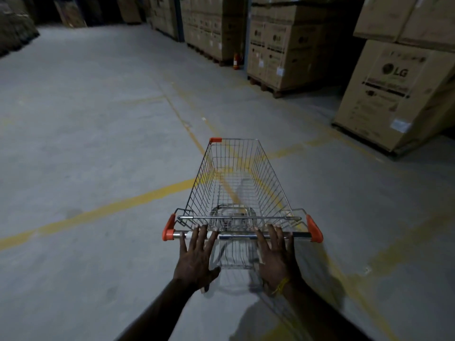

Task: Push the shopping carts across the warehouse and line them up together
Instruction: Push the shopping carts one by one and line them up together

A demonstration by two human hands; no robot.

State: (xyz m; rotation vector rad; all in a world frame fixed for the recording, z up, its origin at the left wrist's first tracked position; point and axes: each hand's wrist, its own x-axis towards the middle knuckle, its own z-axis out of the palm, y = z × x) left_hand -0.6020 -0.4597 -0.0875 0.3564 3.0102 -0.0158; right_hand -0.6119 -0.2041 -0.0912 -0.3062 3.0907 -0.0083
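A wire shopping cart with orange corner caps stands in front of me on the concrete floor, its basket empty. Its chrome handle bar runs across the lower middle of the view. My left hand lies on the left part of the bar with straight, spread fingers reaching over it. My right hand lies the same way on the right part, a yellow thread around its wrist. Neither hand curls round the bar. No other cart is in view.
Stacked cardboard boxes on pallets line the right side, the nearest stack close to the cart's right front. A red fire extinguisher stands between stacks. Yellow lines cross the wide floor to the left. Dark goods sit far left.
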